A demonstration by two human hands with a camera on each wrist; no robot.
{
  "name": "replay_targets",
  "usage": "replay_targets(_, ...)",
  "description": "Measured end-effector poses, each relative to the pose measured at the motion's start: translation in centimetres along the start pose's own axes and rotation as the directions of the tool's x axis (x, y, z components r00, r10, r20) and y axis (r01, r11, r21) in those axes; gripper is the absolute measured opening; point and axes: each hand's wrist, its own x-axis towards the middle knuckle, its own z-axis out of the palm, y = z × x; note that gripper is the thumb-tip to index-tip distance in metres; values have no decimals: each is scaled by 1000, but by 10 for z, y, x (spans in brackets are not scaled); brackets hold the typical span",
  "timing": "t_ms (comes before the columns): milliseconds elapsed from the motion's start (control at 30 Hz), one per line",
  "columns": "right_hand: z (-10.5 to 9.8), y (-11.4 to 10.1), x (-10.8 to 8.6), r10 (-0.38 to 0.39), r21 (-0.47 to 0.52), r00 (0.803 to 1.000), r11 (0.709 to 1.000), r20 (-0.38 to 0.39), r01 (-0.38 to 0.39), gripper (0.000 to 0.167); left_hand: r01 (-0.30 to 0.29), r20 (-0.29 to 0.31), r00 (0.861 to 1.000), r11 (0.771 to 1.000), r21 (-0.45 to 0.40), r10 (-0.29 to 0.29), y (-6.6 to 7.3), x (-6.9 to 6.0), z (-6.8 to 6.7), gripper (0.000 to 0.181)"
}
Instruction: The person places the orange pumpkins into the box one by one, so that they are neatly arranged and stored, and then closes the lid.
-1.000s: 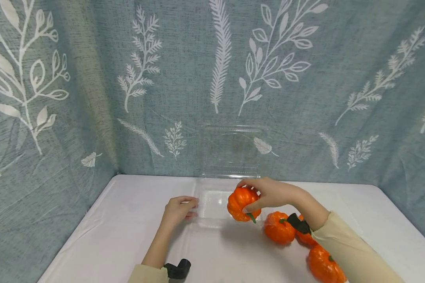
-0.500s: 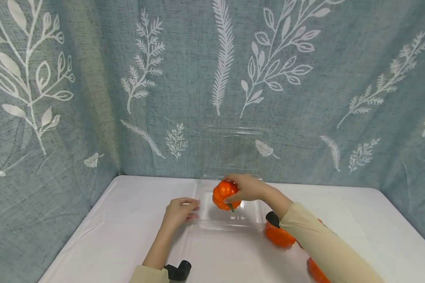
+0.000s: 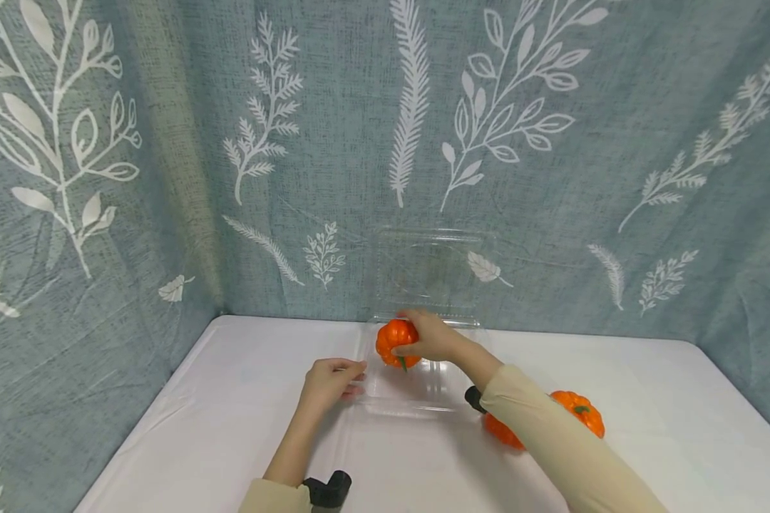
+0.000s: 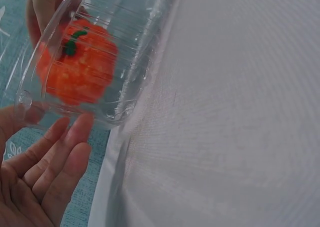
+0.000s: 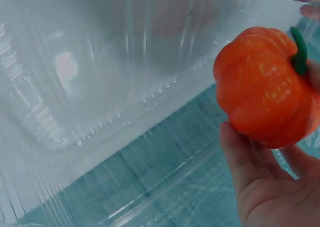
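In the head view my right hand [image 3: 428, 338] grips an orange pumpkin [image 3: 393, 343] with a green stem, over the back left part of a clear plastic container [image 3: 417, 408]. The right wrist view shows the fingers around the pumpkin [image 5: 265, 87], thumb near its stem. My left hand [image 3: 326, 383] is at the container's left side; in the left wrist view its thumb and fingers [image 4: 79, 129] pinch the clear wall at a corner. The pumpkin [image 4: 80, 67] shows through that wall.
The container's clear lid [image 3: 423, 274] stands raised against the patterned curtain [image 3: 334, 142]. More orange pumpkins [image 3: 577, 410] lie on the white table [image 3: 199, 427] to the right, partly hidden by my right sleeve [image 3: 552, 427].
My right hand has carried the pumpkin leftward and slightly back over the container. The left hand has stayed at the container's left side. The right sleeve now covers different parts of the pumpkins on the table.
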Motion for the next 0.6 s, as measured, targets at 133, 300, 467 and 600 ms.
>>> replay_targets(133, 2, 4, 5, -5, 17, 1000, 1000, -23, 5, 64, -1, -5, 1000, 1000, 12, 2, 1, 0, -1, 32)
replay_targets(300, 4, 2, 8, 12, 9, 1000, 1000, -16, -12, 55, 0, -12, 1000, 1000, 16, 0, 1, 0, -2, 31)
replay_targets(467, 8, 3, 11, 16, -27, 1000, 1000, -1, -16, 50, 6, -9, 1000, 1000, 5, -6, 2, -1, -1, 30)
replay_targets(600, 8, 2, 10, 10, -54, 1000, 998, -2, -10, 48, 4, -3, 1000, 1000, 4, -4, 2, -1, -1, 30)
